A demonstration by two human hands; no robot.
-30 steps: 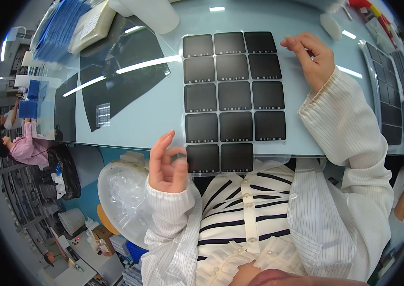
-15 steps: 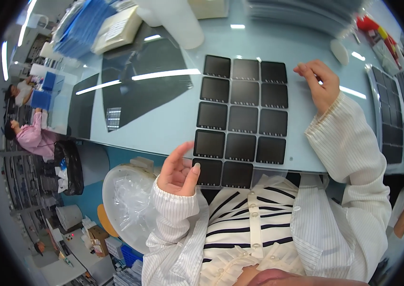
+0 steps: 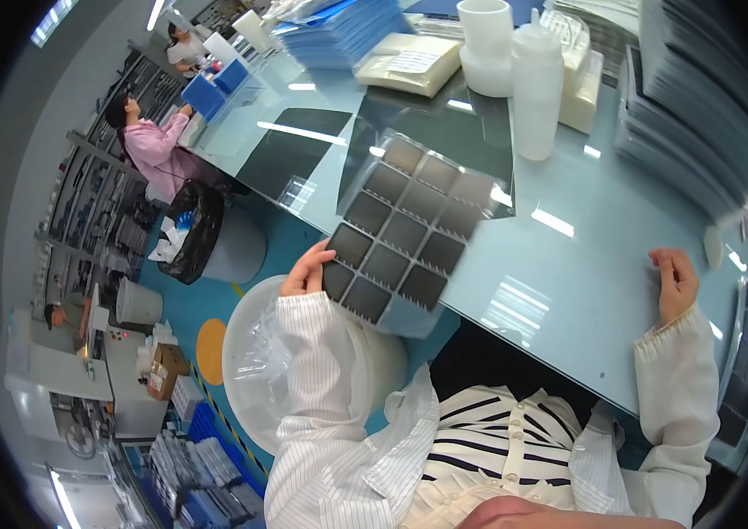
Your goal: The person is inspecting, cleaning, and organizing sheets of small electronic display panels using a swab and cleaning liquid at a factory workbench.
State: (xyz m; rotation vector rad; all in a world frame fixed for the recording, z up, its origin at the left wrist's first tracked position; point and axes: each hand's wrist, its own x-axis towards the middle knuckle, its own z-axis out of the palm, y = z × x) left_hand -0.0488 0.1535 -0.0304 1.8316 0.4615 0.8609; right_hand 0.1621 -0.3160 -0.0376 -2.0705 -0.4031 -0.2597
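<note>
My left hand [image 3: 306, 270] is closed on the left edge of a clear plastic sheet [image 3: 409, 323] bearing rows of dark square pieces [image 3: 405, 232]. The sheet is tilted, held up at the table's front edge, its far end over a dark flat sheet [image 3: 431, 123] on the table. Some squares look brownish in the glare, and my thumb is partly hidden. Away to the right, my right hand [image 3: 677, 284] is at the tabletop with loosely bent fingers, slightly apart, and nothing in them. Nearest to it lies a white oval object [image 3: 713, 247].
A translucent squeeze bottle [image 3: 537, 97] and white cups [image 3: 486, 53] stand at the back. Stacked sheets [image 3: 700, 115] rise at back right; another sheet of dark squares [image 3: 744, 361] lies far right. Below the table's edge [image 3: 532, 354] is a white bin [image 3: 246, 353]. A person in pink [image 3: 155, 150] sits far left.
My left hand has lifted the sheet of squares off the table and swung it leftward, tilting it. My right hand stays apart on the right. The view has turned left.
</note>
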